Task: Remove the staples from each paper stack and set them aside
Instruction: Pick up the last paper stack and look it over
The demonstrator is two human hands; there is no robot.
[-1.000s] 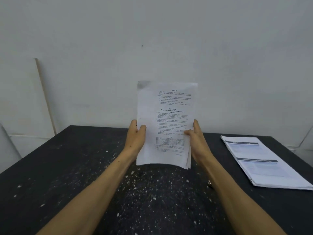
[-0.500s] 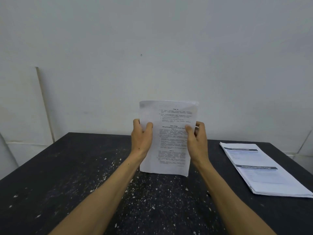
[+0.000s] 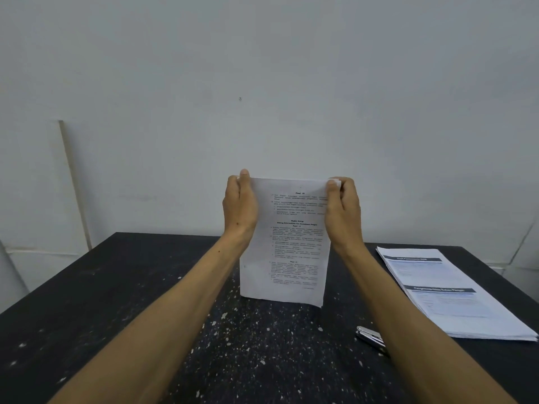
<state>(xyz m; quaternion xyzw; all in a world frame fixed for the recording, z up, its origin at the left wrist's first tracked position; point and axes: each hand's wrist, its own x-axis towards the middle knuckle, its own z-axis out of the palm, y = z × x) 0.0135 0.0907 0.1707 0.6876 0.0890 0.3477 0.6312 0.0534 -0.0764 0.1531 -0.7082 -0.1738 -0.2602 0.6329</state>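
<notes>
A stack of printed white pages (image 3: 287, 252) stands upright with its bottom edge down on the black table (image 3: 102, 287). My left hand (image 3: 239, 205) grips its upper left corner and edge. My right hand (image 3: 341, 209) pinches its upper right corner, thumb on the front. No staple shows on the held stack from here. A second stack of printed sheets (image 3: 446, 295) with dark header bars lies flat at the right of the table. A metal staple remover (image 3: 371, 339) lies on the table, partly hidden by my right forearm.
The table top is speckled with white paint flecks. A pale wall (image 3: 262, 83) rises just behind its far edge, with a thin wooden strip (image 3: 74, 182) leaning at the left. The table's right edge runs just past the flat stack.
The held stack came down from mid-air until its bottom edge met the table. Both hands slid up from its lower sides to its top corners.
</notes>
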